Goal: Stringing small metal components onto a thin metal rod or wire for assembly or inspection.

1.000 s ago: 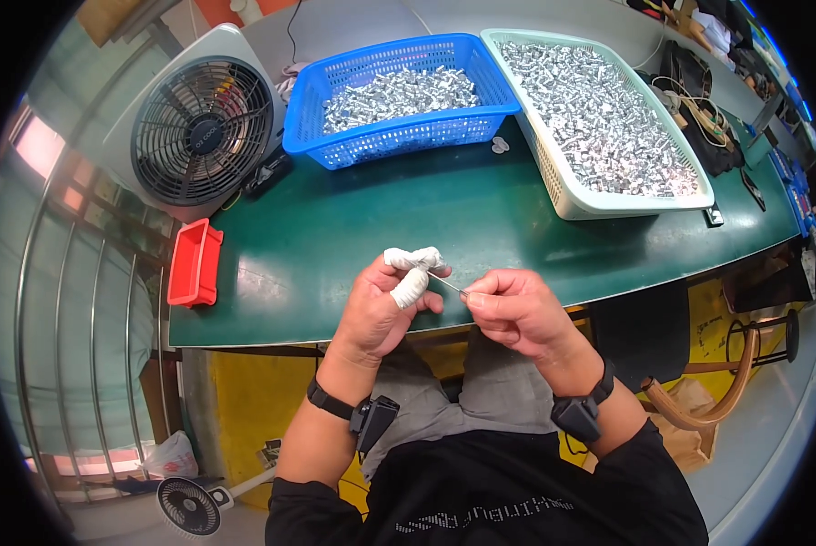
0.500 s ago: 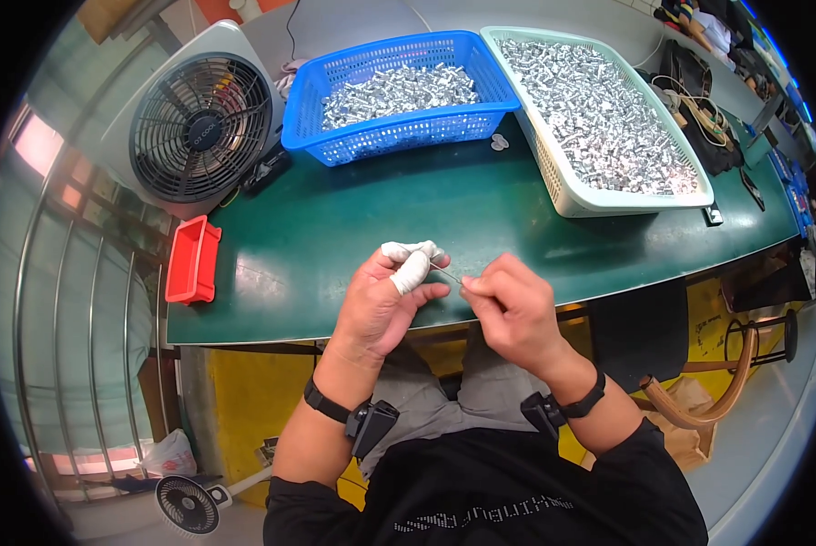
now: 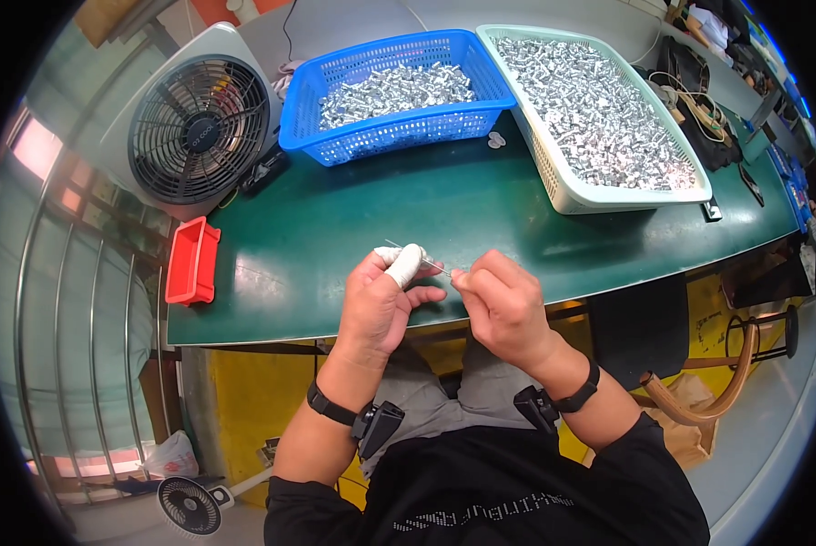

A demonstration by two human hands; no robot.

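Observation:
My left hand (image 3: pixel 381 300) and my right hand (image 3: pixel 503 305) meet over the near edge of the green table (image 3: pixel 335 227). Between them runs a thin metal pin or wire (image 3: pixel 417 257). The left hand pinches it with white-taped fingertips, and the right hand's thumb and forefinger close on its right end. Both wrists wear black bands.
A blue basket (image 3: pixel 399 91) and a larger white basket (image 3: pixel 599 109), both full of small silvery metal parts, stand at the table's far side. A grey fan (image 3: pixel 199 127) sits at the far left, a small red tray (image 3: pixel 192 261) at the left edge. A chair (image 3: pixel 726 364) stands at the right.
Both hands have shifted slightly and stayed together on the thin piece. The left thumb and fingers have turned a little around it. Nothing else on the table moved.

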